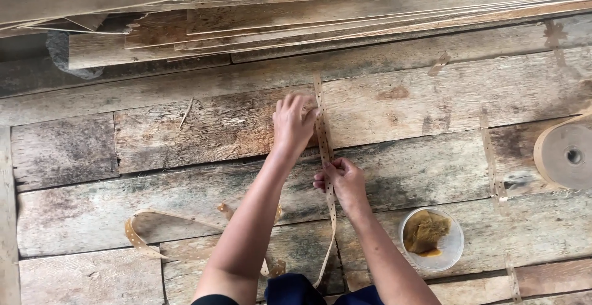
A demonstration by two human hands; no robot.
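Observation:
A narrow strip of brown perforated paper tape [323, 138] runs up and down across the seam between two sheets of wood veneer [203, 126]. My left hand [293, 123] lies flat with its fingers pressing the upper part of the tape onto the veneer. My right hand [342, 180] pinches the tape lower down, fingers closed on it. The loose end of the tape trails toward me and curls away in a loop [148, 231] at the lower left.
A large roll of brown tape [567, 155] sits at the right edge. A clear plastic bowl [453, 249] with a wet brown sponge stands at the lower right. Stacked veneer sheets [277, 9] lie across the top. Older tape strips [493, 163] cross seams on the right.

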